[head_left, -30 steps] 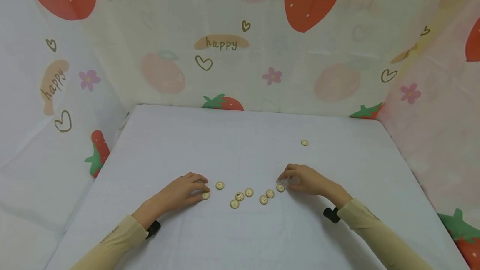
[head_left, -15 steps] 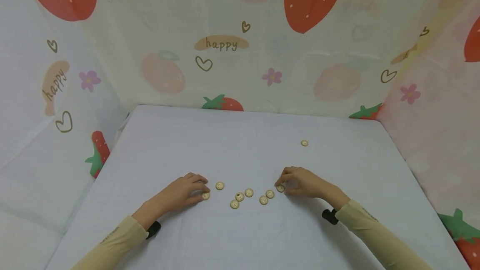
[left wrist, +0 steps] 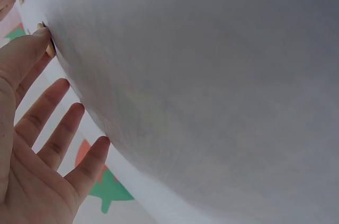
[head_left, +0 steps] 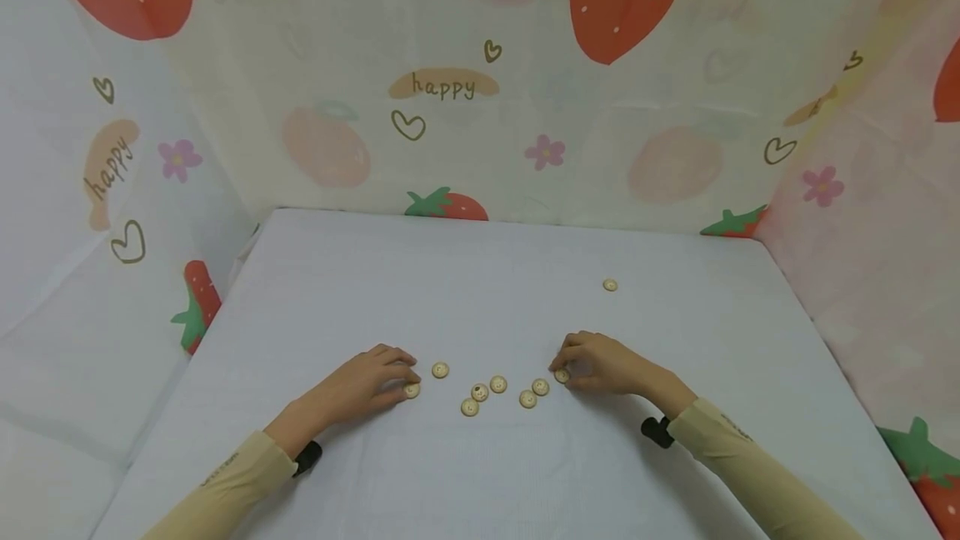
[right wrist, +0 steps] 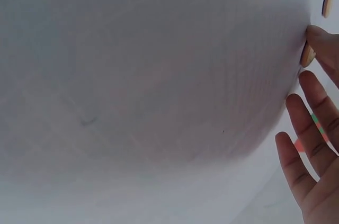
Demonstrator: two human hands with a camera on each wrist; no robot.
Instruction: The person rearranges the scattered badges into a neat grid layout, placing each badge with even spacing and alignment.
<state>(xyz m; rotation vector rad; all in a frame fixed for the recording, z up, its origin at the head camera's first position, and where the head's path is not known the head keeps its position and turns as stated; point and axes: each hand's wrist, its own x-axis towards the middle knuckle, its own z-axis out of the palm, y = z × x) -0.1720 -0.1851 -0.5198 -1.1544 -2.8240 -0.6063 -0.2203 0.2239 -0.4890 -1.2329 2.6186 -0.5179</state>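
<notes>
Small round wooden buttons lie scattered on the white cloth. My left hand (head_left: 365, 383) pinches the leftmost button (head_left: 412, 391) between thumb and index finger. In the left wrist view that button (left wrist: 51, 48) shows behind the thumb tip, while the other fingers are spread with their tips at the cloth. On the right, my right hand (head_left: 609, 363) has thumb and index finger at either side of another button (head_left: 562, 376). The right wrist view shows this button (right wrist: 308, 54) flat on the cloth between thumb and index finger, the remaining fingers extended.
Between the hands lie a lone button (head_left: 440, 370), a loose cluster (head_left: 479, 392) of three and a touching pair (head_left: 534, 393). Farther back at the right is one more button (head_left: 610, 285). Strawberry-print curtains (head_left: 450, 148) enclose the table (head_left: 420, 273) at the back and sides.
My right hand has shifted slightly left and its thumb and index finger have come in around the button. The left hand has stayed in place.
</notes>
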